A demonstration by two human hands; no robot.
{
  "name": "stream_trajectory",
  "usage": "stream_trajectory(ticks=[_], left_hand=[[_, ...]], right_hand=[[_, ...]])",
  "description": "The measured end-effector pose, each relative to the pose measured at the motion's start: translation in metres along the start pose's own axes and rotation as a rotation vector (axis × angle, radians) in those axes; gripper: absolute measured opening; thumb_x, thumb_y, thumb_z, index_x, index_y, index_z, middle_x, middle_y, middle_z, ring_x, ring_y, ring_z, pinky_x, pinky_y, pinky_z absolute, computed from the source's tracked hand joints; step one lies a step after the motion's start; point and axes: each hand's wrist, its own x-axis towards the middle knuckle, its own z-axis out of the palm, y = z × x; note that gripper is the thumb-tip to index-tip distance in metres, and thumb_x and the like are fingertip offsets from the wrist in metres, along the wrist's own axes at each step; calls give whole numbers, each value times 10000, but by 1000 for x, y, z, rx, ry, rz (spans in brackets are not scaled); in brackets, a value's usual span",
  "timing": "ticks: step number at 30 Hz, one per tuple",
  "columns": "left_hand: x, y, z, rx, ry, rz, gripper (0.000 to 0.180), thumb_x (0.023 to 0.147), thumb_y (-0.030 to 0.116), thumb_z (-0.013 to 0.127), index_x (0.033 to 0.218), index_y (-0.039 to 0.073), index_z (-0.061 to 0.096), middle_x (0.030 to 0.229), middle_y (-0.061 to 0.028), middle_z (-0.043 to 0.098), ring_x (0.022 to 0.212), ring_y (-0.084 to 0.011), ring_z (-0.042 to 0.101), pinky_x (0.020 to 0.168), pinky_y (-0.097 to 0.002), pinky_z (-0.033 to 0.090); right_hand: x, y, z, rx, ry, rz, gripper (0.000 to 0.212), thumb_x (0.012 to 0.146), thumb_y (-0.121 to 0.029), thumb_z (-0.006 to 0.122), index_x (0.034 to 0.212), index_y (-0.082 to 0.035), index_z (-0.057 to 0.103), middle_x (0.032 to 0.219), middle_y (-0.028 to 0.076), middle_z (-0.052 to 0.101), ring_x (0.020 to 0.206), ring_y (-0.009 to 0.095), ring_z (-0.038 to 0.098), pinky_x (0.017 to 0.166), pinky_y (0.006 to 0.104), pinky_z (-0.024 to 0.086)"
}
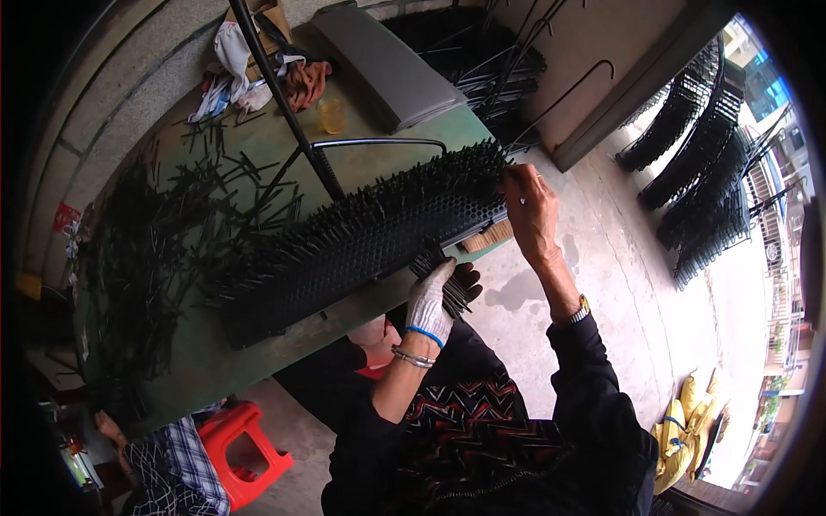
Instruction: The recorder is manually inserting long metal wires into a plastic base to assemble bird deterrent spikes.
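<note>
A long black perforated board [370, 249] lies slantwise along the front of the green table, its far rows filled with upright black rods [404, 191]. The near rows show bare holes. My left hand [432, 303], in a white glove with dark fingertips, is closed round a bundle of thin black rods [441, 277] just in front of the board's near edge. At the board's right end is my bare right hand [531, 211], its fingers pinched together against the outermost rods. Whatever sits between those fingertips is too small to make out.
Loose black rods [146, 258] are heaped on the table's left [194, 365]. Behind the board stand a metal pole [297, 120], a yellow cup [331, 115], rags [307, 83] and grey sheets [387, 69]. Another person's hand [110, 427] and a red stool [245, 456] are at lower left.
</note>
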Motion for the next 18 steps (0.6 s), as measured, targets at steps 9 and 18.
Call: stream_trajectory(ticks=[9, 18], left_hand=[[-9, 1, 2, 6, -27, 0, 185, 944, 221, 551, 1068, 92, 601, 967, -114, 653, 838, -265, 657, 760, -444, 557], [-12, 0, 0, 27, -23, 37, 179, 939, 242, 569, 1011, 83, 610, 884, -105, 660, 755, -244, 655, 686, -415, 568]], right_hand=[[-1, -1, 4, -124, -55, -10, 62, 882, -71, 584, 923, -30, 564, 726, 118, 642, 647, 254, 649, 573, 330, 490], [-1, -10, 3, -150, -78, -32, 83, 873, -71, 587, 929, -33, 540, 771, 150, 631, 690, 309, 639, 604, 368, 492]])
